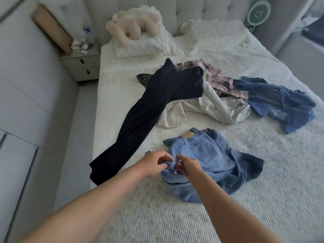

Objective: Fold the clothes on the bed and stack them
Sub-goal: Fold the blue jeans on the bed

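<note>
- Clothes on the bed (pixel 263 172): five loose pieces, none folded.
- Light denim garment (pixel 201 155) lies crumpled near the foot edge; left hand (pixel 154 163) and right hand (pixel 188 166) pinch its bunched edge, probably to spread it.
- One black trousers (pixel 149 109) along the left edge; one white garment (pixel 210 106), one plaid shirt (pixel 222 81) and one dark denim shirt (pixel 280 100) are heaped mid-bed.

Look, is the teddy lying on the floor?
No, the plush toy lies on a pillow at the head of the bed.
</note>
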